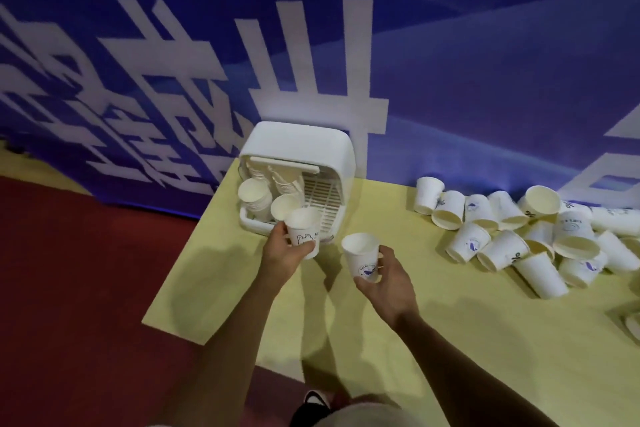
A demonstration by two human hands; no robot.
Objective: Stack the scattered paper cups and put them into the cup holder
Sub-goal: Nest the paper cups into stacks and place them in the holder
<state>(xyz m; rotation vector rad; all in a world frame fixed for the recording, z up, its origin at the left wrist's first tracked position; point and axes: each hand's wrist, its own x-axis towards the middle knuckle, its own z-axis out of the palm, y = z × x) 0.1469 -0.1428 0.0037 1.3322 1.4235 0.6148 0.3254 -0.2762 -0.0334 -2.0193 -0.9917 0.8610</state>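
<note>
**At the holder (301, 146)**

The left hand (282, 250) grips a cup (304, 230) just in front of the holder, which seems to house two stacks (256, 199). The right hand (386, 276) grips a second cup (362, 258) near it. A pile (519, 229) lies right of the holder on the surface (225, 288).

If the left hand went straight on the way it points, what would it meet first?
Likely the nearer cup stack in the cup holder; the cup in the left hand sits just before it, depth unclear.
</note>
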